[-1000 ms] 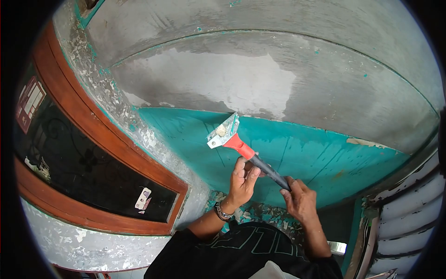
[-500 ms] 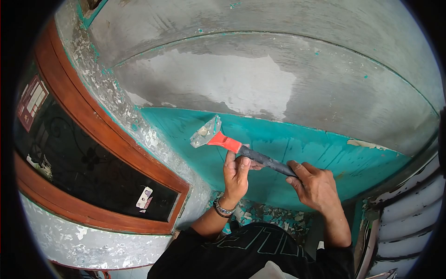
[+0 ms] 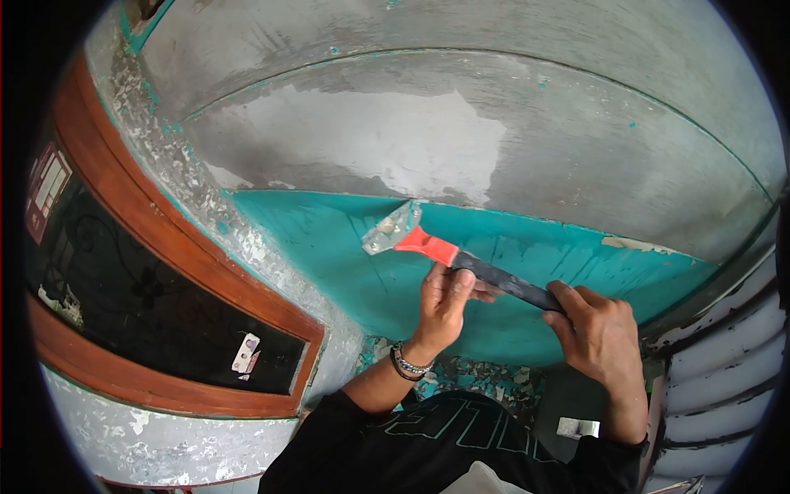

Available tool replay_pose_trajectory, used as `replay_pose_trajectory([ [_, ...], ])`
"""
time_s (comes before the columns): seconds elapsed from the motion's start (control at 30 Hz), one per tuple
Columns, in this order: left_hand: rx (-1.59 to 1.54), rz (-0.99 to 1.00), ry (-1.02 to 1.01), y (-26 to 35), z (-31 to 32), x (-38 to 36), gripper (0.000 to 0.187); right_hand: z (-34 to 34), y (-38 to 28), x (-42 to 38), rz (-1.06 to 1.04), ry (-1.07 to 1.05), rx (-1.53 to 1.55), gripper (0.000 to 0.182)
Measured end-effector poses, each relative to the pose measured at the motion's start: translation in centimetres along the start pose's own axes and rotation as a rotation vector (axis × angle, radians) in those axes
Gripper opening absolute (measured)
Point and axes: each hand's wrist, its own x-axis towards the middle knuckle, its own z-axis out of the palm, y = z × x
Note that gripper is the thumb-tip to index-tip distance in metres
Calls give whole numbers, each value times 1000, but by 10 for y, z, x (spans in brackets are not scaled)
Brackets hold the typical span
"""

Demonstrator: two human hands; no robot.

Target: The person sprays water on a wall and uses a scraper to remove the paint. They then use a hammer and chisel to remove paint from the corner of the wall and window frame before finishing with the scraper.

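Observation:
A paint scraper (image 3: 432,244) with a wide metal head, red neck and dark handle slants across the middle of the view. My right hand (image 3: 599,333) is closed round the handle's lower end. Nearer the red neck, my left hand (image 3: 444,309) pinches the handle between thumb and fingers; bracelets circle that wrist. The metal head overlaps the top edge of the teal painted strip (image 3: 304,230) of wall. Above that strip lies bare grey wall (image 3: 592,144) with a paler patch (image 3: 411,136).
On the left stands a wooden-framed window (image 3: 189,272) with dark glass and torn stickers, bordered by flaking plaster (image 3: 206,185). Paint chips (image 3: 494,379) litter the floor below the wall. At right are pale slatted panels (image 3: 716,379). A small whitish piece (image 3: 578,427) lies near my right forearm.
Both hands and the scraper have shifted right and slightly down in the view, while the wall and window have slid left. The grip looks the same.

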Motion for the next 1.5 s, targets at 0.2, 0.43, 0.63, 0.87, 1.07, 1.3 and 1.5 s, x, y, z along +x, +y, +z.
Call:
replay_pose_trajectory([
  [0.2,-148,-165,-286,-19,52,-4,32,-30,16,-52,140,68,-39,32],
  [0.43,-309,-312,-509,-52,119,-14,26,-47,32,-118,454,156,-33,34],
  [0.63,-370,-436,-658,-71,162,-17,28,-35,48,-165,621,236,-56,36],
  [0.87,-410,-500,-564,-60,157,-8,36,-54,59,-140,509,188,-247,36],
  [1.07,-486,-511,-511,-70,157,3,40,-73,86,-119,349,258,-435,38],
  [1.3,-458,-438,-517,-67,160,12,40,-82,108,-106,237,305,-476,46],
  [1.5,-481,-439,-474,-75,158,16,38,-85,114,-91,225,280,-459,45],
])
